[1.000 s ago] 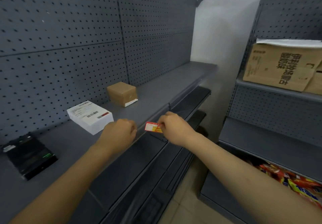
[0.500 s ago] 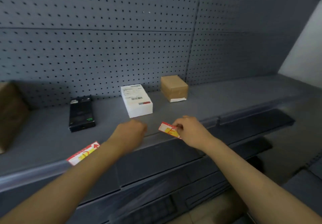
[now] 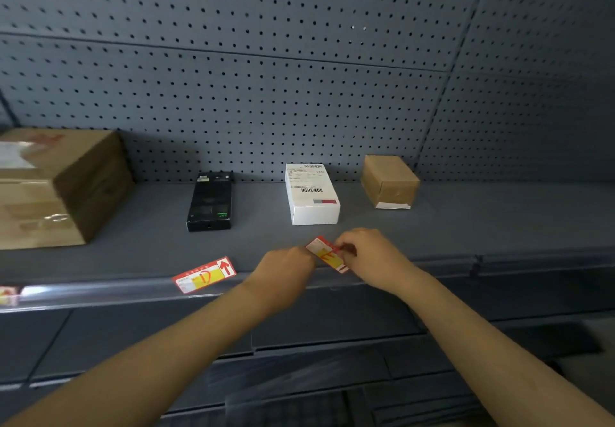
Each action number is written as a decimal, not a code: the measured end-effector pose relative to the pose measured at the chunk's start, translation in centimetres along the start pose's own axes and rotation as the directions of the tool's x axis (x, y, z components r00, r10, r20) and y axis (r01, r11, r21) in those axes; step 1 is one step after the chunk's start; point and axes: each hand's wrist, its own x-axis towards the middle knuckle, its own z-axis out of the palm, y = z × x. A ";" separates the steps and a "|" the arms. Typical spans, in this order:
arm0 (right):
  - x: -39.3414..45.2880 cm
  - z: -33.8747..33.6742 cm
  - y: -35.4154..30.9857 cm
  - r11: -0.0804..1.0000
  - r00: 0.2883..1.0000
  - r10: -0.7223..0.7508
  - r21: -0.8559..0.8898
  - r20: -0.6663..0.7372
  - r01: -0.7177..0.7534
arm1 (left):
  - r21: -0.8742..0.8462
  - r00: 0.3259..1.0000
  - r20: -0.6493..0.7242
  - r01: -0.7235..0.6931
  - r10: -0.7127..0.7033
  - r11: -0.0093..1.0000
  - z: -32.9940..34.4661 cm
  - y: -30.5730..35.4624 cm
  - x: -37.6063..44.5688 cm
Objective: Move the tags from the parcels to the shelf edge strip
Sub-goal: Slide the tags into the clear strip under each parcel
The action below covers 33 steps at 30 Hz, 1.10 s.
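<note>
Both hands meet at the shelf's front edge strip (image 3: 100, 288): the right hand (image 3: 372, 257) pinches a red-yellow tag (image 3: 327, 253), the left hand (image 3: 286, 270), curled, touches its corner, another tag (image 3: 204, 275) sits leftward, parcels well behind.

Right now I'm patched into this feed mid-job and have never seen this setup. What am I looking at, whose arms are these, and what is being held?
There is no machine here. A camera worn on a person's head looks forward and down, so the two bare arms are that person's own. The right hand pinches a red and yellow tag at the front of a grey shelf; the left hand is beside it, touching or nearly touching its edge. Another tag already sits on the shelf edge strip. On the shelf stand a large brown carton, a black box, a white parcel with a printed label, and a small brown parcel.
</note>
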 end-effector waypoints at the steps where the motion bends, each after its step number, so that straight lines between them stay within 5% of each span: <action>1: 0.1 0.1 0.1 1.000 1.000 -0.013 0.002 0.004 0.013 | 0.002 1.000 0.015 0.016 -0.016 1.000 0.2 0.1 -0.1; 17: 0.3 0.2 1.7 0.987 0.986 -0.148 0.056 -0.078 0.153 | -0.116 0.982 0.032 0.186 -0.184 0.976 1.4 1.8 1.0; 27: 0.1 1.9 2.0 0.986 0.989 -0.144 -0.079 0.019 0.145 | -0.209 0.980 -0.022 0.190 -0.198 0.959 1.6 3.0 -0.7; 33: 0.3 1.4 1.7 0.991 0.991 -0.132 0.000 0.030 0.132 | -0.292 0.963 -0.046 0.242 -0.267 0.925 1.1 3.0 -2.1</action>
